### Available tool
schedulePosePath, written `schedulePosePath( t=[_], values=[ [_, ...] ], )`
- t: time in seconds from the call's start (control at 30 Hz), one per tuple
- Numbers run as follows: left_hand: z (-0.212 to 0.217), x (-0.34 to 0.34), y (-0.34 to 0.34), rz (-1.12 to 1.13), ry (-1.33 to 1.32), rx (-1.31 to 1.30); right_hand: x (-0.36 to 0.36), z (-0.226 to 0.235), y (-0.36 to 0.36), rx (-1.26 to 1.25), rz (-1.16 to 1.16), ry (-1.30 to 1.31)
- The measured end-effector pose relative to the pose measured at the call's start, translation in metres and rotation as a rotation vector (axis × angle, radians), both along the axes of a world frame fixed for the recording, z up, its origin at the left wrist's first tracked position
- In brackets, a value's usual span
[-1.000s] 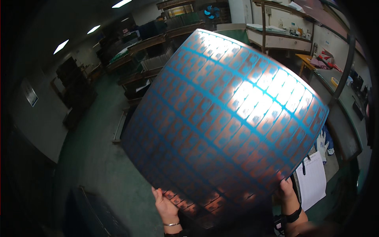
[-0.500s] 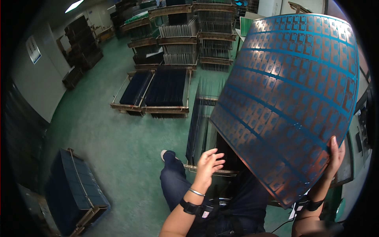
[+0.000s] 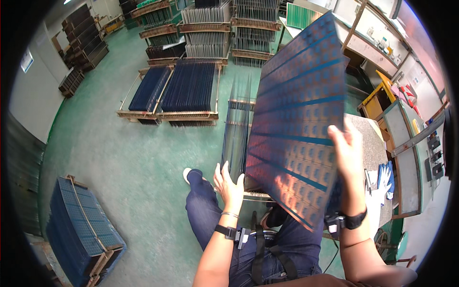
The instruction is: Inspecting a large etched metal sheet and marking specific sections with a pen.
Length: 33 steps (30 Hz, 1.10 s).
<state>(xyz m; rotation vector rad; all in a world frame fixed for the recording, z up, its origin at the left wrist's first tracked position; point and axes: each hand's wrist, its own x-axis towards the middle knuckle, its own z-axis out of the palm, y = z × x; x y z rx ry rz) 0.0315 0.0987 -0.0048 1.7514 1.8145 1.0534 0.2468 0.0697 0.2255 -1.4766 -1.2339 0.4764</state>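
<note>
A large copper-coloured circuit board panel (image 3: 299, 119) with blue bands and a repeating pattern stands tilted in front of me. My right hand (image 3: 349, 150) grips its right edge, thumb on the face towards me and slightly blurred. To the left of the panel, my left hand (image 3: 229, 186) is raised with its fingers spread, holding nothing. It is at the near end of several thin upright panels (image 3: 234, 138) in a rack (image 3: 258, 195); whether the fingertips touch them I cannot tell. The large panel hides much of that rack.
A rack of dark panels (image 3: 189, 88) stands on the floor ahead, with stacked racks (image 3: 205, 28) behind. Another loaded rack (image 3: 86, 225) is at lower left. On the right are a table (image 3: 366, 138), gloves (image 3: 385, 179) and a glass-topped frame (image 3: 404, 158).
The large panel has swung to a steeper angle and moved left, uncovering the table on the right. My left hand has moved left and slightly down, closer to the upright panels.
</note>
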Motion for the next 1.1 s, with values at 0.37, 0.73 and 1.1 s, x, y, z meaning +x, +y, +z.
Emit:
schedulePosePath(
  t=[0.37, 0.73, 1.1],
  values=[
    [-0.024, -0.026, 0.015, -0.167, -0.277, -0.051, -0.017, -0.102, 0.054, -0.218, 0.013, -0.123],
    [-0.026, -0.03, 0.017, -0.227, -0.262, 0.001, 0.014, -0.116, 0.111, -0.277, -0.055, -0.351],
    [-0.027, -0.034, 0.011, -0.214, -0.32, -0.043, -0.008, -0.088, 0.115, -0.412, 0.015, -0.328]
  ],
)
